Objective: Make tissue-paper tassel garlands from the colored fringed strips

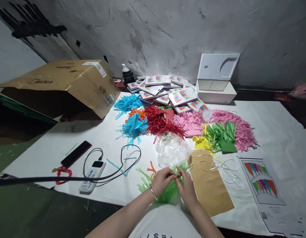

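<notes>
My left hand and my right hand meet at the table's front edge, just in front of my shirt. Both are closed, fingertips pinched together over light green fringed tissue paper. The fingers hide the exact spot they pinch. A silvery bracelet circles my left wrist. Beyond the hands lies a crumpled clear plastic bag with thin pale pieces inside. An orange paper strip is beside my left hand. Right of my right hand is a brown paper sheet or envelope with white string across its far end.
Fringed paper bundles in blue, red, pink and green lie farther back. Behind them are stacked printed packs and a white box. At left are a cardboard box, phone, power bank and red-handled scissors.
</notes>
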`<action>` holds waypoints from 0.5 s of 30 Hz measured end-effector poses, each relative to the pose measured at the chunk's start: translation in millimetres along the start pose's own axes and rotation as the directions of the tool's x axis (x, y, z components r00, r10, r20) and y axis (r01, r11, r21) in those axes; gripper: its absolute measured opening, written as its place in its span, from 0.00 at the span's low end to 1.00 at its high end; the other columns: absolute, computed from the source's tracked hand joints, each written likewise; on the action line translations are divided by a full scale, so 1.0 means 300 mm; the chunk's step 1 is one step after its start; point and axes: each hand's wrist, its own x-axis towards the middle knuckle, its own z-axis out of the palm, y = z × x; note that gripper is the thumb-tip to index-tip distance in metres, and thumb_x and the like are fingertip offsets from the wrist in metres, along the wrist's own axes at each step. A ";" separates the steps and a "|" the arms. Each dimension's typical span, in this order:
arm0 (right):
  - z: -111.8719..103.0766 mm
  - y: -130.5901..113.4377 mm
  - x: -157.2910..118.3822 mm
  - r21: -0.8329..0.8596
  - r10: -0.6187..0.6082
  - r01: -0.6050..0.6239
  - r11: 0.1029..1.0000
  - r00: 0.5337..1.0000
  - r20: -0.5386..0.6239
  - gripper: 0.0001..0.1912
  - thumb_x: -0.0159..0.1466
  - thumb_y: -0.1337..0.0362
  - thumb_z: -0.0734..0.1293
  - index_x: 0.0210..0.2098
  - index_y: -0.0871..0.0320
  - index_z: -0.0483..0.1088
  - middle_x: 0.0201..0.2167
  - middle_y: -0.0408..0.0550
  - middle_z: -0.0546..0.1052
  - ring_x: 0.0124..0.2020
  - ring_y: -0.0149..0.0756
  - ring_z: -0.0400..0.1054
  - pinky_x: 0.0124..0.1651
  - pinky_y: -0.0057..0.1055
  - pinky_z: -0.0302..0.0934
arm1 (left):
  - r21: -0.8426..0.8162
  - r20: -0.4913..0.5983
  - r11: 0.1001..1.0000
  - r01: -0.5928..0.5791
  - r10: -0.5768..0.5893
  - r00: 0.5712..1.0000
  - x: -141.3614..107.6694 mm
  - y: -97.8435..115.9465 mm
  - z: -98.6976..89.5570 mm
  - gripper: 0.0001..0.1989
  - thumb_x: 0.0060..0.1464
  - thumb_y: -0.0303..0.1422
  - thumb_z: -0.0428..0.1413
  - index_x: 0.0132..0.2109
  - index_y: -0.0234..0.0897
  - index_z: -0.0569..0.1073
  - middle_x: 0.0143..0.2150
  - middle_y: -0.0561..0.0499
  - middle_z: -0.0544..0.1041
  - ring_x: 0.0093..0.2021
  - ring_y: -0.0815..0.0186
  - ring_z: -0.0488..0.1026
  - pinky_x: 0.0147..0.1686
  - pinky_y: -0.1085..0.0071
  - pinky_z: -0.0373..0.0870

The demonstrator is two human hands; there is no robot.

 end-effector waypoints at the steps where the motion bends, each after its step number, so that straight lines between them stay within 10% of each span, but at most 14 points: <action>1: 0.003 -0.002 0.007 -0.017 -0.009 0.009 1.000 1.000 0.004 0.16 0.64 0.64 0.61 0.52 0.54 0.64 0.39 0.50 0.74 0.42 0.43 0.68 0.46 0.42 0.64 | -0.005 -0.021 1.000 0.015 -0.015 1.000 0.002 -0.004 0.002 0.07 0.50 0.35 0.57 0.29 0.35 0.74 0.27 0.52 0.73 0.28 0.67 0.69 0.30 0.72 0.64; 6: 0.028 0.014 0.023 0.013 -0.001 0.000 1.000 0.997 0.079 0.09 0.67 0.66 0.56 0.37 0.54 0.68 0.33 0.46 0.73 0.37 0.40 0.67 0.41 0.38 0.63 | -0.069 -0.050 0.996 0.063 -0.066 0.997 0.023 -0.013 0.001 0.10 0.51 0.38 0.57 0.30 0.35 0.72 0.26 0.53 0.72 0.28 0.68 0.68 0.29 0.73 0.64; 12: -0.013 0.004 0.035 -0.034 -0.024 0.028 0.999 0.992 0.122 0.11 0.68 0.66 0.54 0.33 0.54 0.65 0.28 0.45 0.71 0.32 0.37 0.66 0.35 0.32 0.61 | 0.171 -0.239 0.977 -0.126 0.165 0.957 0.156 -0.041 -0.044 0.09 0.59 0.34 0.49 0.44 0.36 0.70 0.46 0.45 0.71 0.46 0.61 0.69 0.43 0.63 0.68; 15: -0.028 -0.029 0.114 0.025 -0.057 0.054 0.998 0.986 0.155 0.11 0.68 0.67 0.54 0.33 0.55 0.65 0.29 0.44 0.71 0.33 0.35 0.66 0.35 0.30 0.61 | 0.364 0.010 0.889 -0.278 0.295 0.955 0.217 -0.081 -0.013 0.14 0.59 0.33 0.51 0.52 0.37 0.67 0.52 0.42 0.69 0.52 0.58 0.66 0.50 0.55 0.66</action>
